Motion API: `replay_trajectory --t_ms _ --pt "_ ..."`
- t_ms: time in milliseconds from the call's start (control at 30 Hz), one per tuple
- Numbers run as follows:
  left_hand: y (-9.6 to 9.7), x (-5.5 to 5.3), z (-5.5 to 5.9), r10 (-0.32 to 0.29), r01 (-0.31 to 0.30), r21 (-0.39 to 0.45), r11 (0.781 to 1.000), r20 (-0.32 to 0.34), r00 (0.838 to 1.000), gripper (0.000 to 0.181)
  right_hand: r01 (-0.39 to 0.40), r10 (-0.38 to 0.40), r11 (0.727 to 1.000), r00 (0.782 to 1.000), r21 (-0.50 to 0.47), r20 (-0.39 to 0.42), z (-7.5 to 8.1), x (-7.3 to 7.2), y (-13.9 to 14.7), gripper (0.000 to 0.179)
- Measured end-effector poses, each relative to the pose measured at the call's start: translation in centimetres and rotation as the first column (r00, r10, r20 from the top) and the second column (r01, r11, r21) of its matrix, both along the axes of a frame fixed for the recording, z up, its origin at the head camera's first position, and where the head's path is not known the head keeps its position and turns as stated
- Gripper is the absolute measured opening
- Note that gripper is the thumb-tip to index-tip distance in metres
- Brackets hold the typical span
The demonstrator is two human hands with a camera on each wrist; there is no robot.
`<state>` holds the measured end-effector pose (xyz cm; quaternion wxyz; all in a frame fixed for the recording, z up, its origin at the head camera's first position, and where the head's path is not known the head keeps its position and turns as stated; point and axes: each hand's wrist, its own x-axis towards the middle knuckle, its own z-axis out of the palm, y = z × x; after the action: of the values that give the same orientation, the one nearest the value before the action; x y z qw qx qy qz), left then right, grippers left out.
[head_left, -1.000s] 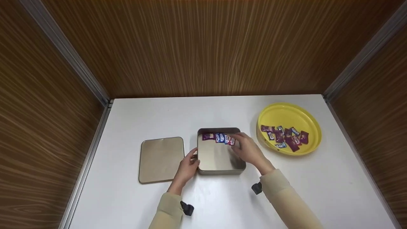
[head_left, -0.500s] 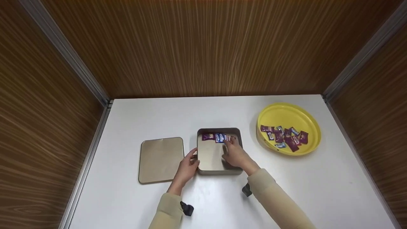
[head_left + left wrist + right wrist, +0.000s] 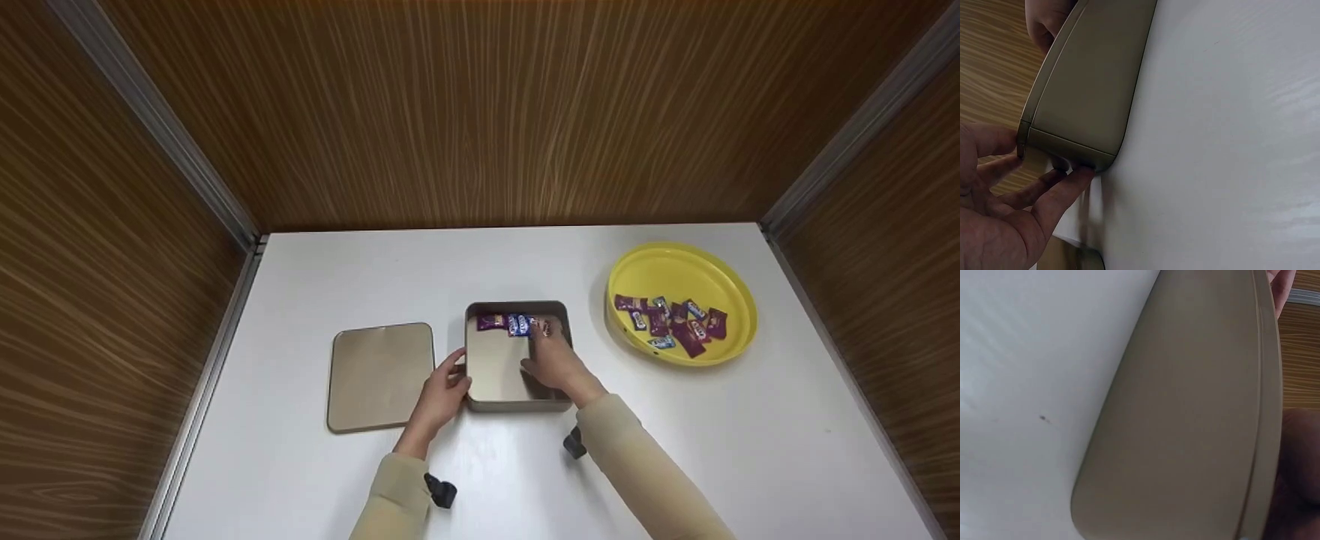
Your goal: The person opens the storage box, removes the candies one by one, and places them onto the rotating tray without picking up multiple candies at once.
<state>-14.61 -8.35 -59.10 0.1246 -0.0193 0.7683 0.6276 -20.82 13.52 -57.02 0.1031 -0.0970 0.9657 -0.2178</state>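
Note:
A square metal tin (image 3: 499,367) sits on the white table without its lid. Along its far inside wall lies a row of wrapped candies: a purple one (image 3: 490,322), blue ones (image 3: 518,325), and a red one (image 3: 547,327) partly covered by fingers. My right hand (image 3: 559,364) reaches into the tin, its fingertips touching the candies at the row's right end, thumb apart from them. My left hand (image 3: 439,397) rests its fingers and thumb against the outside of the tin's left wall; in the left wrist view, the fingers (image 3: 1064,197) touch the tin's corner (image 3: 1072,149). The right wrist view hides the right fingertips behind the tin wall (image 3: 1185,410).
A flat metal lid (image 3: 381,379) lies left of the tin, close to the left forearm. At the right stands a round yellow tray (image 3: 667,270) with several purple, blue and red candies. Wood-grain panels (image 3: 480,112) enclose the table at the back and sides.
My right hand has moved left and further into the tin, onto the right end of the candy row. The red candy now lies there under its fingers. My left hand has stayed put.

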Motion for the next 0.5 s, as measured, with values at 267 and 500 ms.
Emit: replay_trajectory --t_ms 267,500 --pt "-0.1 0.0 0.0 -0.002 0.002 0.011 1.000 0.000 1.000 0.054 0.005 -0.006 1.000 0.999 0.022 0.046 -0.5 0.3 -0.4 0.072" --pt "-0.2 -0.1 -0.1 -0.003 0.003 0.024 1.000 -0.005 1.000 0.054 -0.015 0.015 0.998 1.000 0.058 0.001 -0.7 1.2 -0.8 0.061"
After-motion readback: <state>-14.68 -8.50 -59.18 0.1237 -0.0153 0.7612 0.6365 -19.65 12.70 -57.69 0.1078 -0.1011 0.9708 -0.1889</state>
